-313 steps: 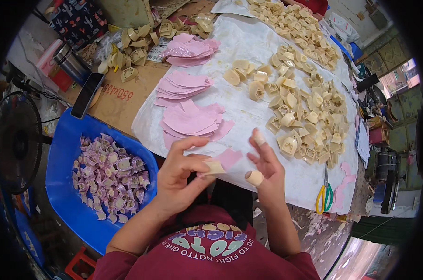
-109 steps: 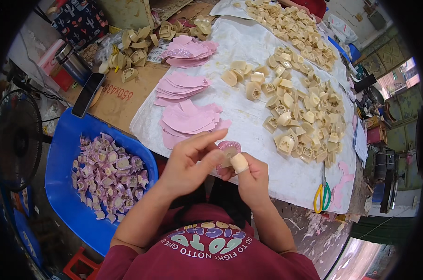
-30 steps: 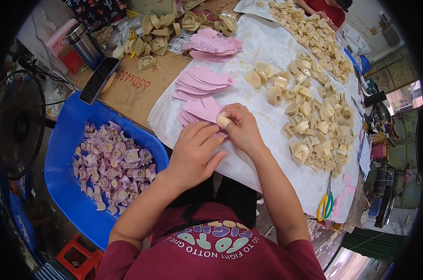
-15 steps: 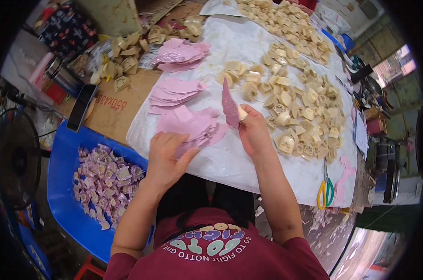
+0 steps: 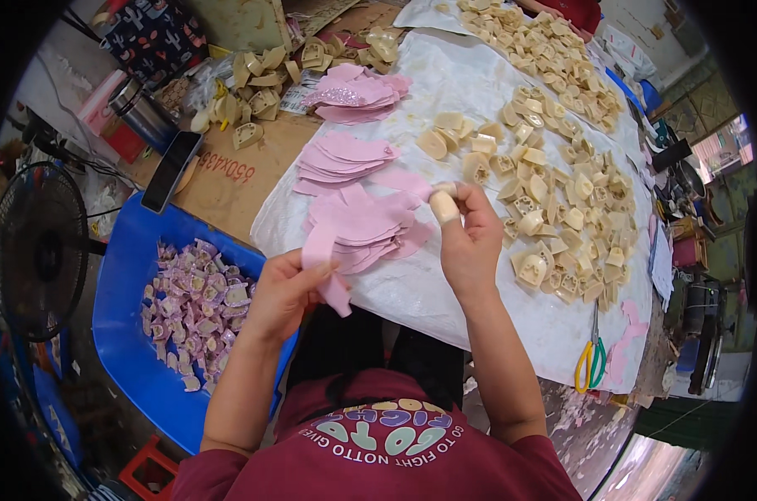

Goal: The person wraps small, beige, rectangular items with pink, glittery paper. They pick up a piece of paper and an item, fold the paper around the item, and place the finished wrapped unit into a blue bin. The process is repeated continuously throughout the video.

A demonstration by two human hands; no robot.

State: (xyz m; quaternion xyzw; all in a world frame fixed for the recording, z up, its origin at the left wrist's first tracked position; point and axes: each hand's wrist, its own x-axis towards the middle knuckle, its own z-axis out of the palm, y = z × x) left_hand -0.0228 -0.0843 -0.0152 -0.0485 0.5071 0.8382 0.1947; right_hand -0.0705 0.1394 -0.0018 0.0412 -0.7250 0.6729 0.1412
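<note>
My left hand (image 5: pixel 277 294) pinches a pink sheet cutout (image 5: pixel 318 249) between thumb and fingers, just in front of the nearest stack of pink cutouts (image 5: pixel 363 215). To its right, my right hand (image 5: pixel 469 250) is closed on another pink cutout (image 5: pixel 402 181), which reaches left over the stack. Beige covers wrap the right thumb (image 5: pixel 445 205) and a fingertip. Two more piles of pink cutouts lie farther back, a middle pile (image 5: pixel 345 159) and a far pile (image 5: pixel 360 90) with some glittery surfaces.
Many beige moulded pieces (image 5: pixel 554 200) spread over the white sheet at right. A blue tub (image 5: pixel 116 334) at left holds pink-covered pieces. Scissors (image 5: pixel 594 355) lie at the right front edge. A phone (image 5: pixel 171 171), flask (image 5: pixel 143 108) and fan (image 5: pixel 40 250) are at left.
My left hand has lifted a pink cutout off the near stack toward me. The cutout in my right hand has swung from upright to pointing left.
</note>
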